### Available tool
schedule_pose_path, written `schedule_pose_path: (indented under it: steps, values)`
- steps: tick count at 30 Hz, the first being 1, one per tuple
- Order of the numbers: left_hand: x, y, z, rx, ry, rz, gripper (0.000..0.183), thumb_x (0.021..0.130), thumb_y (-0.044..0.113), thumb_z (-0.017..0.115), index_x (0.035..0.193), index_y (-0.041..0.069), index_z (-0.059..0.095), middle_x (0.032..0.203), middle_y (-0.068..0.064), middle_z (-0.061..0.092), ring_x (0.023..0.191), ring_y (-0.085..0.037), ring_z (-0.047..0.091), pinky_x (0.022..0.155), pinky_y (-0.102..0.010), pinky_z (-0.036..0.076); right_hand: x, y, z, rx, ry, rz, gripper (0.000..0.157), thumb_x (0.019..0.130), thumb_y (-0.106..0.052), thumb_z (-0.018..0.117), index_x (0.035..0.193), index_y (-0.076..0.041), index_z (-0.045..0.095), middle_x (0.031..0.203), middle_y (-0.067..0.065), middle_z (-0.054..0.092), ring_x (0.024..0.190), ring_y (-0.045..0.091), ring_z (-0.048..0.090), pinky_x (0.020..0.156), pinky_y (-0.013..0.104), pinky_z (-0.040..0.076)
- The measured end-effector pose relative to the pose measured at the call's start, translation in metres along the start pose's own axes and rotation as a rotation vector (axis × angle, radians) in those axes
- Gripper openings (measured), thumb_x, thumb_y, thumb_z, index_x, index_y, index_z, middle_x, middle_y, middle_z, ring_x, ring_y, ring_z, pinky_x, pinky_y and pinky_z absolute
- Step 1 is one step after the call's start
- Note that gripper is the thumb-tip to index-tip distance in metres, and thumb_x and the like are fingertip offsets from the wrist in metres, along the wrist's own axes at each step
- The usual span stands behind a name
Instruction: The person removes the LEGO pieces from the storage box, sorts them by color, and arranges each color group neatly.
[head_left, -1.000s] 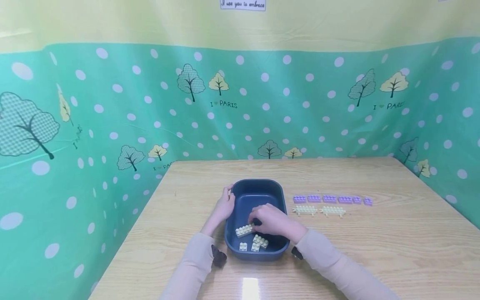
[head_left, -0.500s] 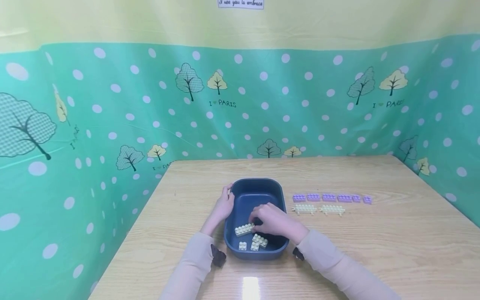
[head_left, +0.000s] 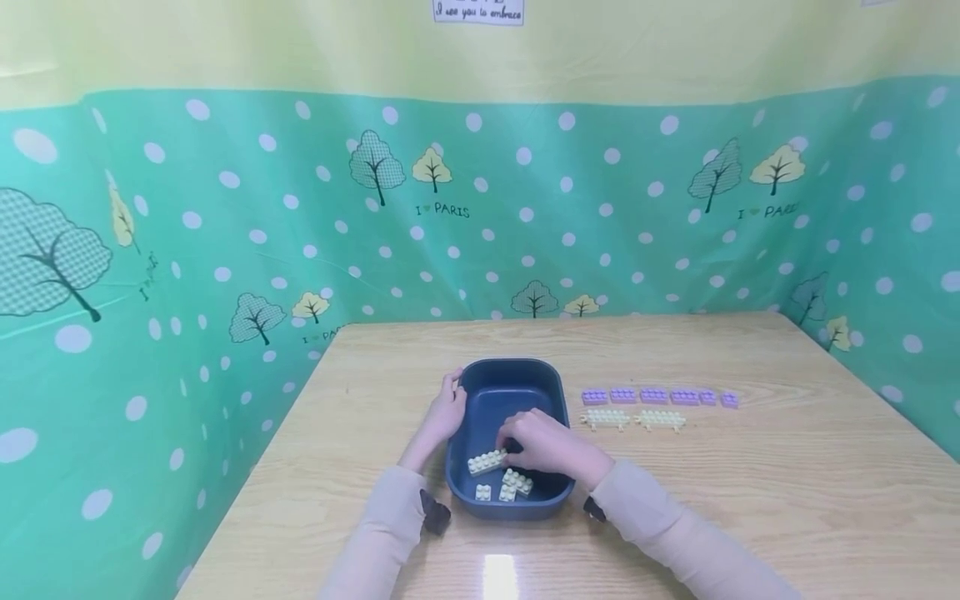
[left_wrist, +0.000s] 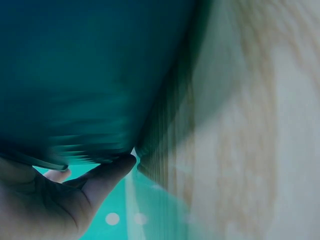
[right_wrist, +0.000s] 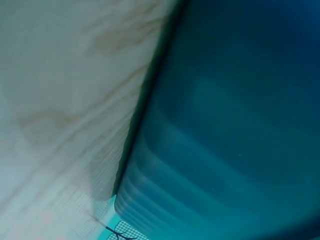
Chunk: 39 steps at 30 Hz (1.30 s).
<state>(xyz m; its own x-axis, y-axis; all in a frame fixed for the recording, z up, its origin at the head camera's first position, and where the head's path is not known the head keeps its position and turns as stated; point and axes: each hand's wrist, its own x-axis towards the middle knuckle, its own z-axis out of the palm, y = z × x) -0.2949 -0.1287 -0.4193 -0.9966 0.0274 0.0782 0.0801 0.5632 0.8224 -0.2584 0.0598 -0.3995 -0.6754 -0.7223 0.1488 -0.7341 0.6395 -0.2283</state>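
Observation:
A dark blue plastic tub [head_left: 508, 510] stands on the table, holding several cream toy building bricks. My left hand [head_left: 447, 410] grips the tub's left wall near the far corner; in the left wrist view its thumb [left_wrist: 107, 180] lies along the outside of the tub [left_wrist: 95, 85]. My right hand [head_left: 542, 443] reaches inside with fingers bent, pinching the right end of a long cream brick [head_left: 486, 462]. Its fingertips are partly hidden. Nearer me in the tub lie a small square brick [head_left: 483, 492] and an angled cluster of bricks [head_left: 517, 481].
Right of the tub, a row of purple bricks [head_left: 653, 396] lies on the wooden table [head_left: 750, 500]. Below that row are two long cream pieces [head_left: 606, 418] with small side prongs. A green dotted curtain [head_left: 420, 275] encloses the back and sides.
The head view has shifted slightly, moving the scene a little left. Both hands and the bricks keep their places relative to the tub.

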Motion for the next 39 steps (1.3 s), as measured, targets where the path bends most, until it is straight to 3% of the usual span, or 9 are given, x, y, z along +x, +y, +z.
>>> schedule_pose_path:
  steps: [8, 12, 22, 25, 29, 35, 39]
  values:
    - [-0.002, 0.0, 0.0, -0.013, 0.004, 0.009, 0.044, 0.101, 0.018, 0.029, 0.142, 0.004, 0.031, 0.14, -0.025, 0.043, 0.112, -0.04, 0.055, 0.087, -0.05, 0.046, -0.001, 0.0, 0.002, -0.113, 0.134, -0.081, 0.015, 0.079, -0.03, 0.073, 0.091, -0.021, 0.073, 0.086, -0.01, 0.067, 0.084, 0.009, 0.06, 0.079, 0.03, 0.044]
    - [-0.002, 0.0, 0.0, -0.021, -0.001, 0.004, 0.044, 0.1, 0.019, 0.029, 0.142, 0.005, 0.031, 0.14, -0.025, 0.044, 0.12, -0.041, 0.05, 0.093, -0.052, 0.044, -0.002, 0.001, -0.003, -0.117, 0.214, -0.11, 0.016, 0.079, -0.029, 0.074, 0.092, -0.02, 0.072, 0.087, -0.009, 0.067, 0.087, 0.01, 0.061, 0.082, 0.032, 0.045]
    - [-0.001, -0.001, 0.001, -0.012, 0.004, 0.007, 0.045, 0.1, 0.019, 0.029, 0.142, 0.004, 0.031, 0.137, -0.025, 0.047, 0.104, -0.036, 0.058, 0.079, -0.044, 0.048, -0.014, 0.015, -0.034, 0.044, 0.269, -0.078, 0.016, 0.079, -0.017, 0.074, 0.094, -0.012, 0.071, 0.092, -0.001, 0.068, 0.089, 0.016, 0.063, 0.08, 0.032, 0.051]
    - [0.0, -0.001, 0.001, -0.015, 0.001, 0.002, 0.046, 0.1, 0.019, 0.029, 0.143, 0.004, 0.03, 0.124, -0.028, 0.056, 0.084, -0.031, 0.06, 0.068, -0.037, 0.048, -0.019, 0.02, -0.042, 0.104, 0.262, -0.058, 0.016, 0.08, -0.013, 0.073, 0.095, -0.009, 0.07, 0.092, 0.001, 0.067, 0.087, 0.017, 0.064, 0.076, 0.028, 0.054]
    - [0.001, -0.001, 0.001, -0.016, -0.008, -0.005, 0.046, 0.1, 0.019, 0.028, 0.144, 0.004, 0.029, 0.109, -0.028, 0.061, 0.063, -0.02, 0.05, 0.056, -0.029, 0.042, -0.027, 0.026, -0.049, 0.13, 0.256, -0.02, 0.017, 0.081, -0.014, 0.072, 0.096, -0.008, 0.07, 0.093, 0.002, 0.067, 0.087, 0.017, 0.064, 0.075, 0.028, 0.054]
    - [0.001, -0.002, 0.001, -0.017, -0.014, -0.005, 0.046, 0.1, 0.019, 0.028, 0.144, 0.005, 0.029, 0.125, -0.029, 0.056, 0.076, -0.025, 0.059, 0.059, -0.028, 0.043, -0.038, 0.035, -0.055, 0.145, 0.282, 0.006, 0.017, 0.08, -0.013, 0.073, 0.096, -0.007, 0.07, 0.092, 0.004, 0.069, 0.088, 0.021, 0.065, 0.077, 0.034, 0.054]
    - [0.0, -0.002, 0.0, -0.013, -0.016, -0.004, 0.046, 0.1, 0.019, 0.029, 0.144, 0.005, 0.029, 0.126, -0.029, 0.055, 0.082, -0.029, 0.06, 0.061, -0.03, 0.045, -0.044, 0.041, -0.058, 0.141, 0.273, 0.046, 0.017, 0.081, -0.015, 0.072, 0.097, -0.008, 0.07, 0.092, 0.003, 0.069, 0.089, 0.021, 0.065, 0.076, 0.03, 0.054]
